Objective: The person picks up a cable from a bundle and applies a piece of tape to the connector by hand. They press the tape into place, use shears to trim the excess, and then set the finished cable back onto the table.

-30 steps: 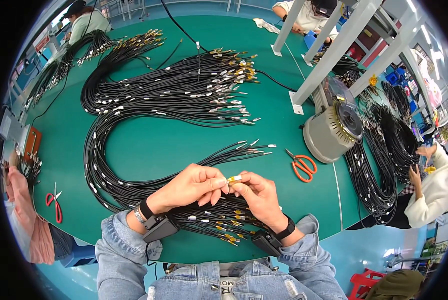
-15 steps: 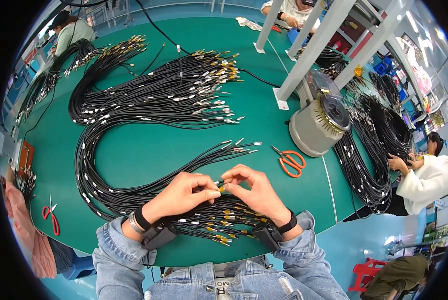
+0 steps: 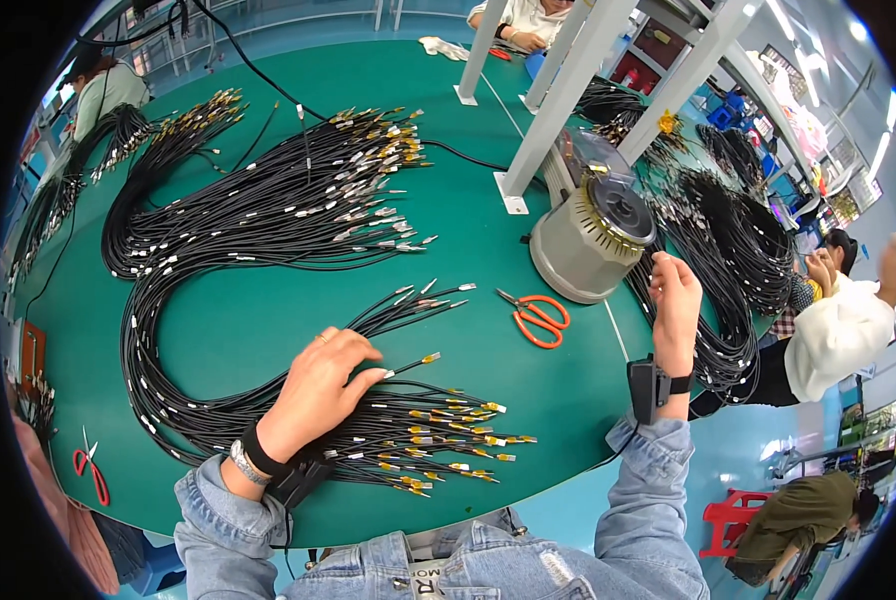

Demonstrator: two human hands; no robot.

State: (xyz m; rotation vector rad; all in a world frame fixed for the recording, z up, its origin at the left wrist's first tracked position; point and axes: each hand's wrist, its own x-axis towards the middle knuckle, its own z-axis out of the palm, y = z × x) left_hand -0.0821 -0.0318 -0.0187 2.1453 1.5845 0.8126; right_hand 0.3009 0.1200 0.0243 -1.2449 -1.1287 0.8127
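Observation:
My left hand lies over the near bundle of black cables, fingers curled and thumb out. From beside its thumb sticks one black cable with a yellow band near its metal tip, and the hand appears closed on it. Below the hand, several cable ends with yellow bands fan out to the right. My right hand is raised at the right side of a grey tape dispenser with a round black top. Its fingertips are drawn together; what they hold, if anything, is too small to make out.
Orange-handled pliers lie between the cables and the dispenser. Red scissors are at the left edge. Grey metal posts rise behind the dispenser. More cable bundles cover the far left and right; co-workers sit around the green table.
My right hand has left the cable end and moved right, up to the dispenser. My left hand has shifted left with the cable. The view has turned slightly to the right.

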